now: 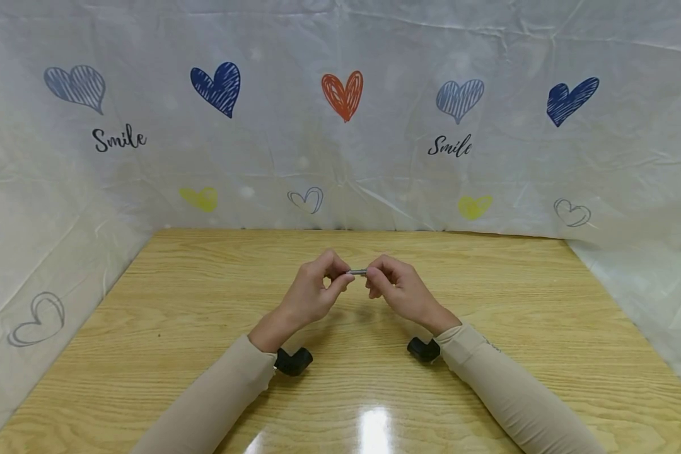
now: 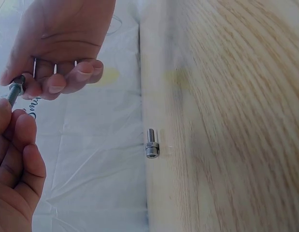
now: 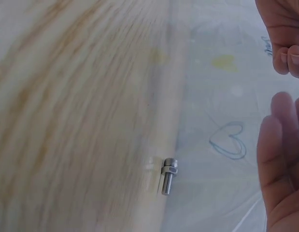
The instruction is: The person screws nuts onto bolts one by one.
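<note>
In the head view, a small silver bolt is held level above the table between my two hands. My left hand pinches one end between thumb and fingertips, and my right hand pinches the other. Closer up, the left wrist view shows the held bolt's threaded shank, with a wider collar, apparently a nut, beside the right fingertips. A second bolt, with a nut close to its head, lies on the table; the right wrist view also shows this second bolt. The held bolt is hidden there.
A wood-grain table spreads beneath both arms. Behind it hangs a pale cloth printed with hearts and lettering; more cloth lines both sides. Black wrist devices sit on the inner sides of the left wrist and right wrist.
</note>
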Demonstrator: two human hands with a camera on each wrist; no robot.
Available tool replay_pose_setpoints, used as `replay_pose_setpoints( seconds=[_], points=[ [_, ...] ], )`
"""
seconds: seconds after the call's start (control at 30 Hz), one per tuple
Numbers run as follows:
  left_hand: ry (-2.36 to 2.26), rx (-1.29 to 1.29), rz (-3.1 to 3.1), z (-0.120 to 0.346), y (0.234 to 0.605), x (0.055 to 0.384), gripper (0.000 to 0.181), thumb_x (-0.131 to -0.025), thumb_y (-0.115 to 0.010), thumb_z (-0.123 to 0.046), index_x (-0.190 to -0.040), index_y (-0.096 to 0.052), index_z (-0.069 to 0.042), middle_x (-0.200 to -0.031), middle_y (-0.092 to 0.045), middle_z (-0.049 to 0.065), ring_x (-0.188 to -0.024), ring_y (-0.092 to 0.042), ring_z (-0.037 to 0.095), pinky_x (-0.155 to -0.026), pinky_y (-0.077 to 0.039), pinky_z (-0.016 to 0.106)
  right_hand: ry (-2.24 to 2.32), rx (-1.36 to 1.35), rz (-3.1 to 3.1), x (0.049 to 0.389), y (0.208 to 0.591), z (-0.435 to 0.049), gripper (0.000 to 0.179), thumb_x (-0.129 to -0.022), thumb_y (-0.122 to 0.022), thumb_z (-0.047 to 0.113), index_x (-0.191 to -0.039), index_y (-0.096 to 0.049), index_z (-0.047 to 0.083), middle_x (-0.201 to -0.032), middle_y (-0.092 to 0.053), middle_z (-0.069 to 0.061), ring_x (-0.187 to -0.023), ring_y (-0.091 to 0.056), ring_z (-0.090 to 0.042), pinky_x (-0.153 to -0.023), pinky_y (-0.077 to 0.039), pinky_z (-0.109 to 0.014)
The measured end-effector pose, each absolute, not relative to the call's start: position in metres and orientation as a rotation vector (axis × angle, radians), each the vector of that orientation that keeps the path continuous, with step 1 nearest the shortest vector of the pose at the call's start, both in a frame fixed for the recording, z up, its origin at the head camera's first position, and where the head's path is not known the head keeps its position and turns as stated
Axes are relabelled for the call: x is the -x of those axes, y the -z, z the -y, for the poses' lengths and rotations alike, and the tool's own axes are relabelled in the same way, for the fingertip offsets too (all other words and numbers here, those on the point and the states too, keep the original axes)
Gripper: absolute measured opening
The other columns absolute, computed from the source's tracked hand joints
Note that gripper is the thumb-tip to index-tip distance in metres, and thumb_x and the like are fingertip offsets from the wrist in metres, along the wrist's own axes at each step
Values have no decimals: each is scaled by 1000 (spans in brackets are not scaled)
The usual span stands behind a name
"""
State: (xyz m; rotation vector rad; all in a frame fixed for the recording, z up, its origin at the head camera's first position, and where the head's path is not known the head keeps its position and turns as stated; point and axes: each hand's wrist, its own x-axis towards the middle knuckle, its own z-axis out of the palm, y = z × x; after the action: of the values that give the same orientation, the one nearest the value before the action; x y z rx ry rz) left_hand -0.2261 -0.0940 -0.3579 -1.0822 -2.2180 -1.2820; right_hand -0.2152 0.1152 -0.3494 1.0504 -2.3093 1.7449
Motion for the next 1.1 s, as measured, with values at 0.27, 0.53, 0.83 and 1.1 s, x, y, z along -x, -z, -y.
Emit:
replay_pose_setpoints(
  seconds=[0.27, 0.53, 0.83, 1.1],
  points=[
    [1284, 1090, 2218, 94, 356, 225, 9, -91, -64, -3, -93, -55, -5, -77, -59, 0, -62, -54, 8, -56, -48, 29, -1737, -1017, 2341, 213, 346, -115, 11, -100, -49, 4, -104, -57, -1, -88, -59, -17, -72, -61, -35, -67, -53, -43],
    [1294, 1093, 2218, 94, 357, 225, 9, -91, -64, -2, -92, -55, -5, -77, -58, 0, -61, -54, 8, -55, -47, 29, -1720, -1060, 2265, 219, 356, -115, 23, -92, -58, -5, -114, -52, -2, -92, -60, -19, -71, -63, -32, -66, -54, -36],
    [1281, 1094, 2216, 94, 357, 225, 10, -91, -64, -2, -92, -55, -6, -77, -59, 0, -62, -54, 7, -57, -48, 28, -1699, -1021, 2322, 233, 375, -117, 14, -102, -48, 19, -103, -60, 13, -90, -59, -1, -69, -60, -20, -62, -50, -44],
    [1274, 1099, 2220, 95, 356, 225, 7, -92, -63, -5, -93, -55, -4, -77, -59, 0, -62, -54, 7, -56, -48, 29, -1702, -1023, 2325, 232, 374, -118, 18, -98, -57, 16, -115, -56, 10, -89, -61, -5, -69, -62, -25, -63, -51, -33]
  ],
)
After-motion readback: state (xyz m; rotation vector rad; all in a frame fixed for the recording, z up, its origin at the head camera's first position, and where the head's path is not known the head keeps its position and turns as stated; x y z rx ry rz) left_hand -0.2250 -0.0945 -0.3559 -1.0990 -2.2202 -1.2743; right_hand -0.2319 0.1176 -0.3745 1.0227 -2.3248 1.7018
